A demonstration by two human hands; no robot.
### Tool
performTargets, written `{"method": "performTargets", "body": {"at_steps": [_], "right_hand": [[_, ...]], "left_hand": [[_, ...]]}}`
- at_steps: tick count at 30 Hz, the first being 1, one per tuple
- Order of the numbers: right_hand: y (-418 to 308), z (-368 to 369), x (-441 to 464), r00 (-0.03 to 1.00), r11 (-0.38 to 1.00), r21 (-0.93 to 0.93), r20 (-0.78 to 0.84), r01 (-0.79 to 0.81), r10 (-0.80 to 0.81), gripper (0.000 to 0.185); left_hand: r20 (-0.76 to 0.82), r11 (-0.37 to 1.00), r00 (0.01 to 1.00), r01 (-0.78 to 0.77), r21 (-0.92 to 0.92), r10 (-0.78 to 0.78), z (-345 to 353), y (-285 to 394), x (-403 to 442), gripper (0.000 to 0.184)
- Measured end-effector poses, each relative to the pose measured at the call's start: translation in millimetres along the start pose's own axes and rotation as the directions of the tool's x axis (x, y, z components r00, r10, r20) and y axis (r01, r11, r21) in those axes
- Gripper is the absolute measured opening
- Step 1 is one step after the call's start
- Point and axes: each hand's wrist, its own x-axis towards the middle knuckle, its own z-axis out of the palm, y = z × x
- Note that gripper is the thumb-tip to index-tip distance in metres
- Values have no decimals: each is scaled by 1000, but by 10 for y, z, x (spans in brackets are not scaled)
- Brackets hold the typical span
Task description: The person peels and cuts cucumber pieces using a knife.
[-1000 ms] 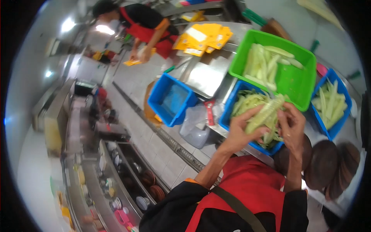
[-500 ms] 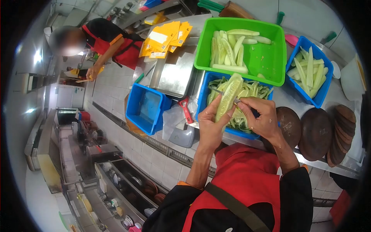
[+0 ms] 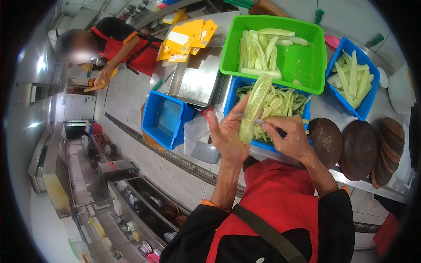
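A peeled, halved cucumber [image 3: 256, 105] rests lengthwise against the palm and fingers of my left hand [image 3: 230, 136], its seedy cut face towards me. The thumb of that hand stands away from it. My right hand [image 3: 289, 136] is closed on what looks like a small knife [image 3: 259, 121], whose handle is hidden in the fingers. Its thin blade lies across the cucumber, and I cannot tell how deep it goes. Beneath both hands, a blue bin [image 3: 231, 91] holds green peelings [image 3: 285, 100]. Directly behind it, a green tub [image 3: 302, 65] contains peeled cucumber pieces [image 3: 258, 50].
Another blue bin [image 3: 354, 111] with cucumber pieces stands right, near dark oval boards [image 3: 359, 151]. To the left are a blue container [image 3: 164, 120], a steel tray [image 3: 195, 83], yellow packets [image 3: 186, 39] and a red-handled tool [image 3: 208, 112]. A co-worker [image 3: 127, 48] stands far left.
My left thumb has lifted off the cucumber and swung left, opening the grip. The cucumber and my right hand have shifted slightly left and down. The co-worker's hands have moved slightly.
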Motion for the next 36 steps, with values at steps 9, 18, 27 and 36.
{"method": "performTargets", "body": {"at_steps": [9, 18, 27, 36], "right_hand": [[-49, 138, -102, 997, 997, 39, 26, -72, 71, 12], [-62, 207, -190, 985, 986, -15, 54, -166, 167, 13], [-55, 341, -315, 989, 992, -17, 74, -128, 129, 14], [119, 273, -326, 914, 865, 296, 156, -405, 374, 19]], "left_hand": [[-75, 996, 996, 48, -81, -54, -28, 23, 58, 111], [-127, 996, 988, 83, -46, -88, -70, -46, 86, 102], [-166, 998, 985, 36, -51, -44, -144, -243, 116, 96], [-63, 986, 997, 43, -162, -54, -235, -398, 325, 80]]}}
